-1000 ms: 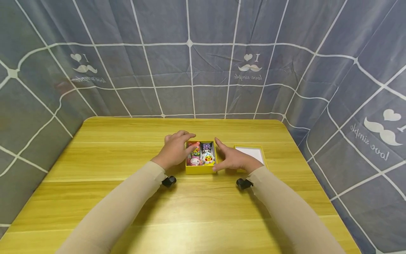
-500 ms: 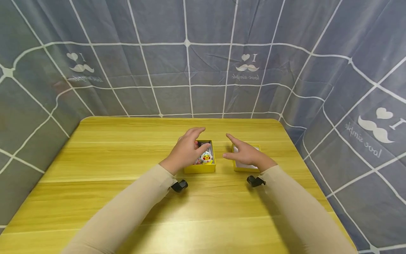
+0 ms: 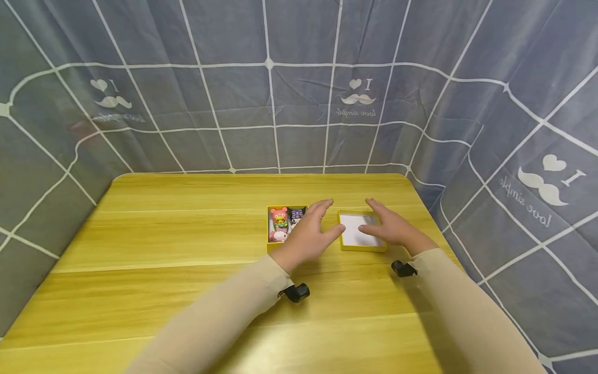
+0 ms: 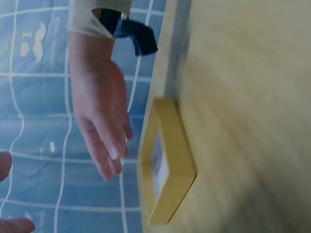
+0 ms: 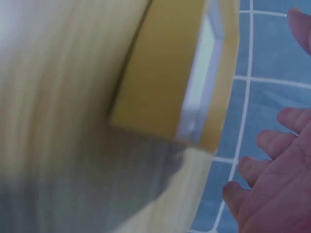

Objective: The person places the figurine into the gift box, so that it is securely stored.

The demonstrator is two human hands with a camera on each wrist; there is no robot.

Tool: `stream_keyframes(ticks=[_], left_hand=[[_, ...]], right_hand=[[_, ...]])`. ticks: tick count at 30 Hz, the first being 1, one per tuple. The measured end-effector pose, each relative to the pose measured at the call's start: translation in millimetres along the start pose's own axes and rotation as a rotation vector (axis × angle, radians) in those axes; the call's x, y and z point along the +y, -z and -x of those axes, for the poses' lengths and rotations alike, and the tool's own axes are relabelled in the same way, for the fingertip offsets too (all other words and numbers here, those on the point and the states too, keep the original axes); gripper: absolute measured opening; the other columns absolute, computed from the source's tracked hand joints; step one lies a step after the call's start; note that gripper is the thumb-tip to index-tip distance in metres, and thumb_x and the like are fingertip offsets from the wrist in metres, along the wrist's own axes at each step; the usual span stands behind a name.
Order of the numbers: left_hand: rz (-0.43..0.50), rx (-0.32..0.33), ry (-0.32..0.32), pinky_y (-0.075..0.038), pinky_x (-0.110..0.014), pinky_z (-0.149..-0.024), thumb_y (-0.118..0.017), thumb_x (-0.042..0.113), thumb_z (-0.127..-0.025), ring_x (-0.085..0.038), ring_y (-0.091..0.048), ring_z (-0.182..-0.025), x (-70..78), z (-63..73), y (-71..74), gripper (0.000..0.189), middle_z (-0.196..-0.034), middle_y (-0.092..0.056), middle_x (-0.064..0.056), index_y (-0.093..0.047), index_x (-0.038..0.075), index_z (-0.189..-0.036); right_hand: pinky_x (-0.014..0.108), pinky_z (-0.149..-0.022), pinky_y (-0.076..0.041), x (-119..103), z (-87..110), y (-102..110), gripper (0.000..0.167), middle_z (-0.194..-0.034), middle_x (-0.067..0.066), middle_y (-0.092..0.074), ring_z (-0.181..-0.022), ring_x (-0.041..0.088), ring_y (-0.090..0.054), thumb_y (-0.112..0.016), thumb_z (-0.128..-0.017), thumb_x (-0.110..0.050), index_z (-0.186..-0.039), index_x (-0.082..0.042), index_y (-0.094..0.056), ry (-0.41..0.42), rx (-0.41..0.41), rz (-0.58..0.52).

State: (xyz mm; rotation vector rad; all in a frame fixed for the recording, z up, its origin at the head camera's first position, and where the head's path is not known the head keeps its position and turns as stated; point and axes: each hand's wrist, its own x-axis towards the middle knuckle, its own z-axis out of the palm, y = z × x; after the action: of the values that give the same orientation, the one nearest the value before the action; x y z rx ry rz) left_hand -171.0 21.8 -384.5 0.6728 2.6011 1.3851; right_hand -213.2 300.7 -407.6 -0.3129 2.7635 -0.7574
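A yellow box on the table holds several small cartoon figurines, among them a pink bear-eared one and a purple-and-black one. My left hand hovers over the box's right side with straight fingers, hiding part of the contents. To its right lies a shallow yellow lid, white inside face up. My right hand is held above the lid's right side, fingers extended, holding nothing. In the left wrist view the right hand appears beside the lid, apart from it.
The wood-patterned table extends around both things. A grey-blue gridded curtain hangs along its back and sides. Each sleeve cuff carries a black wrist camera.
Both hands have moved right, away from either side of the figurine box. The left has crossed over the box; the right has shifted to the lid's right side. Box and lid stay on the table.
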Motion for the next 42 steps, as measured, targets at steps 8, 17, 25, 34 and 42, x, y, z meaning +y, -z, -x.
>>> stream_keyframes(ticks=[8,17,25,34,42], left_hand=[[0.073,-0.071,0.098,-0.034,-0.052,-0.127,-0.061,0.047,-0.105,-0.032,-0.035,-0.157,6.6,-8.6,-37.9,0.080,-0.175,-0.024,-0.008,-0.025,0.015,-0.169],[0.135,-0.099,0.203,-0.031,-0.049,-0.129,-0.061,0.047,-0.105,-0.030,-0.032,-0.159,1.6,-21.4,-68.7,0.082,-0.176,-0.022,-0.008,-0.022,0.013,-0.169],[0.092,-0.110,0.244,-0.029,-0.048,-0.130,-0.061,0.040,-0.106,-0.031,-0.030,-0.160,-8.5,-29.1,-82.4,0.084,-0.177,-0.017,-0.010,-0.016,0.010,-0.170],[0.045,-0.094,0.265,-0.024,-0.044,-0.132,-0.066,0.036,-0.104,-0.030,-0.021,-0.163,-21.0,-35.3,-90.5,0.089,-0.177,-0.014,-0.013,-0.013,0.007,-0.170],[0.000,-0.091,0.265,-0.023,-0.042,-0.133,-0.065,0.031,-0.105,-0.030,-0.024,-0.162,-31.0,-37.4,-94.0,0.084,-0.176,-0.021,-0.011,-0.016,0.005,-0.169]], right_hand=[[0.070,-0.124,-0.025,26,10.9,-2,0.099,-0.174,0.027,-0.011,-0.157,0.052,-0.022,-0.068,-0.102,-0.045,-0.169,-0.004,-0.009,-0.016,-0.059,0.041],[0.068,-0.125,-0.023,42,19.3,-5,0.104,-0.173,0.027,-0.016,-0.156,0.052,-0.025,-0.071,-0.099,-0.048,-0.169,-0.003,-0.010,-0.035,-0.062,0.034],[0.069,-0.125,-0.023,46,25.3,-6,0.109,-0.172,0.029,-0.017,-0.156,0.052,-0.023,-0.073,-0.097,-0.053,-0.170,-0.005,-0.008,-0.060,-0.090,-0.005],[0.068,-0.126,-0.020,49,28.4,-8,0.108,-0.172,0.029,-0.015,-0.157,0.052,-0.019,-0.076,-0.096,-0.046,-0.169,-0.004,-0.008,-0.060,-0.106,-0.065],[0.068,-0.127,-0.019,51,28.3,-8,0.106,-0.172,0.028,-0.017,-0.158,0.052,-0.019,-0.077,-0.096,-0.043,-0.170,-0.008,-0.010,-0.065,-0.116,-0.109]])
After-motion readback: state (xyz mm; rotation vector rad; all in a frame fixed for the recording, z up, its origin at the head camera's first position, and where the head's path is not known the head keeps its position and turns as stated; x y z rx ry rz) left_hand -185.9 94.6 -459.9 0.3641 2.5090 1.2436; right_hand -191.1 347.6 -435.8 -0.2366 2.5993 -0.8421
